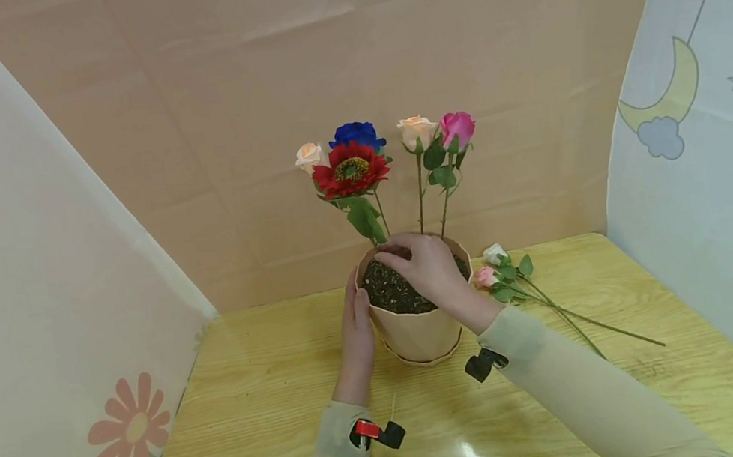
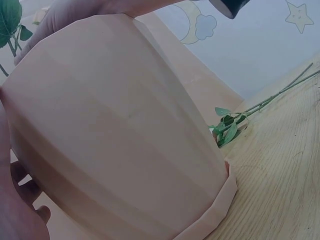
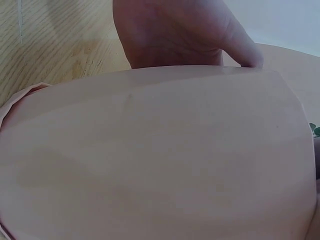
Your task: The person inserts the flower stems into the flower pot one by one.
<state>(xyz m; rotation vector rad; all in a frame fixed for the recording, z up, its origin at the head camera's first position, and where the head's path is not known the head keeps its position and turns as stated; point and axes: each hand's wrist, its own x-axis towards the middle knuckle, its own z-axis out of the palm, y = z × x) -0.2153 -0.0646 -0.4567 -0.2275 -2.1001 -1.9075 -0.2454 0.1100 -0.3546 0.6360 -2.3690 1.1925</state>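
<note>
A beige faceted flower pot (image 1: 415, 334) filled with dark soil (image 1: 394, 291) stands on its saucer. My left hand (image 1: 354, 328) grips the pot's left side, thumb near the rim; in the left wrist view its fingers (image 2: 31, 190) show beyond the pot wall. Above the soil, my right hand (image 1: 428, 263) pinches the low stem of a red artificial daisy-like flower (image 1: 351, 170); the stem's lower end is hidden by the fingers. Behind it rise a blue rose (image 1: 358, 135), a cream rose (image 1: 309, 156), another cream rose (image 1: 417, 132) and a magenta rose (image 1: 458, 129).
Right of the pot, a white rose (image 1: 495, 254) and a pink rose (image 1: 484, 277) lie on the wooden table (image 1: 256, 392), stems pointing toward the front right. A tan backdrop (image 1: 246, 121) stands behind, with patterned sheets (image 1: 710, 204) at the sides.
</note>
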